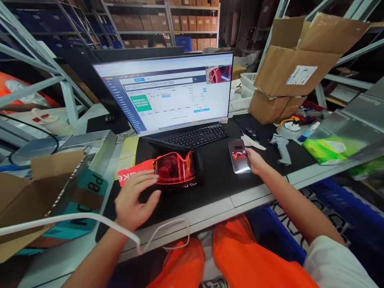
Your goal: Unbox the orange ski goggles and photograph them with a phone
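Note:
A pair of red-lensed goggles (175, 167) rests on a black case on the black desk mat (216, 176). My left hand (136, 198) hovers just left of the goggles, fingers spread, fingertips touching the lens edge. My right hand (255, 160) grips a smartphone (239, 156) by its right edge; the screen shows a red picture. A red packet (133, 176) lies under the goggles' left side.
A monitor (168, 94) and keyboard (196, 136) stand behind the goggles. Right of the phone lie a mouse (250, 133), a grey scanner gun (282, 148) and a green tissue pack (325, 150). Cardboard boxes (297, 60) stack at right; an open box (36, 192) sits left. A white cable (90, 220) crosses the front.

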Demonstrator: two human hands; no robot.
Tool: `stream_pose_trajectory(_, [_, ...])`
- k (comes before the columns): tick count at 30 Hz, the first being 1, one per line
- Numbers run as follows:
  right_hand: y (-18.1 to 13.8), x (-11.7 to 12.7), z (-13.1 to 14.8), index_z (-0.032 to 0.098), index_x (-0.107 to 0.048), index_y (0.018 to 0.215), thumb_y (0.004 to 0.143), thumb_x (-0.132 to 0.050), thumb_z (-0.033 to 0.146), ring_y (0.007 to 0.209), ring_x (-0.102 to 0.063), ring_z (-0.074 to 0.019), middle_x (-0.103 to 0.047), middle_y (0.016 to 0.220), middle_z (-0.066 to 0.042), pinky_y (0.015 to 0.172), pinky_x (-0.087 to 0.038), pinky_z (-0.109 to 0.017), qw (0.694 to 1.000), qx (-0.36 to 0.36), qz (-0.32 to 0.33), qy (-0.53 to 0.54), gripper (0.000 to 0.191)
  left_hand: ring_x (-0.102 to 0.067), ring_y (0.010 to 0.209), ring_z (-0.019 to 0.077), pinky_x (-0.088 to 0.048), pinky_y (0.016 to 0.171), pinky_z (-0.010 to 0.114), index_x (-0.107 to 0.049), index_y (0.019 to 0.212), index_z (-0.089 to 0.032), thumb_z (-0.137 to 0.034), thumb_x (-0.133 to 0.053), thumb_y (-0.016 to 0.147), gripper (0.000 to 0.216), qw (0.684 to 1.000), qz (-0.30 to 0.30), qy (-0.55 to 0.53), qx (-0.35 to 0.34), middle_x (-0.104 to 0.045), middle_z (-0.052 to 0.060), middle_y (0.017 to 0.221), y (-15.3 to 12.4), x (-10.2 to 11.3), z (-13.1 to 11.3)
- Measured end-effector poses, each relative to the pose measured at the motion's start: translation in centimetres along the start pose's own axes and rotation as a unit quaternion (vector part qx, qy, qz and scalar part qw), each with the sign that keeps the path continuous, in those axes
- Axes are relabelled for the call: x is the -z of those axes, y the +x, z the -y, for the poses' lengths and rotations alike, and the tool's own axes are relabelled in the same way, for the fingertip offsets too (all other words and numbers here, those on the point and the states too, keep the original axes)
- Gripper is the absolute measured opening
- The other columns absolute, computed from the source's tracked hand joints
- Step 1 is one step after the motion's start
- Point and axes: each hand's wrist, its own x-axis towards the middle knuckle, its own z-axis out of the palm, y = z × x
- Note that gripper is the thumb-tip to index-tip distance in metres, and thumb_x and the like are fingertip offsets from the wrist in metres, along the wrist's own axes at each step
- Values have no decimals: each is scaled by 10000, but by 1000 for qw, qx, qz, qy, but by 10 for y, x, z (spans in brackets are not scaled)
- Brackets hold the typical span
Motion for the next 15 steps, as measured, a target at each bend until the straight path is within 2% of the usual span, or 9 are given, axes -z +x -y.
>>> stream_pose_trajectory(3, [19,5,2,174,-666,915,996,-482,301,580,-691,-203,-740,689,-58,621,-577,-325,999,-25,-11,-37,237,-764,911,283,-604,840,462,-712,992,-246,-246,-751,835,163,988,-115,99,-22,-761,16,895,-23,23,45])
stream_pose_trajectory(5, [25,8,3,156,-670,919,999,-478,265,576,-695,-209,-745,684,-77,594,-564,-322,997,-38,-18,-66,235,-755,867,303,-606,827,512,-681,902,-257,-337,-726,834,115,973,-188,131,-6,-729,11,815,-31,33,69])
stream_pose_trajectory(8, [28,10,4,141,-681,910,991,-490,238,549,-677,-206,-747,681,-94,545,-529,-308,994,-39,-27,-103,229,-739,977,380,-570,930,658,-657,892,-266,-388,-697,847,136,957,-248,131,69,-714,78,832,-39,42,91])
stream_pose_trajectory(11, [27,11,4,135,-702,918,962,-566,256,499,-633,-191,-725,641,-75,477,-458,-283,989,-25,-29,-143,187,-718,1061,419,-513,995,734,-664,945,-261,-395,-694,860,161,949,-276,105,109,-700,113,878,-46,42,100])
stream_pose_trajectory(15, [28,15,2,133,-728,960,862,-734,261,475,-578,-144,-719,639,-40,440,-359,-238,977,0,-13,-211,161,-715,1054,368,-538,982,646,-668,951,-233,-435,-694,896,211,955,-262,78,118,-696,91,921,-53,34,99])
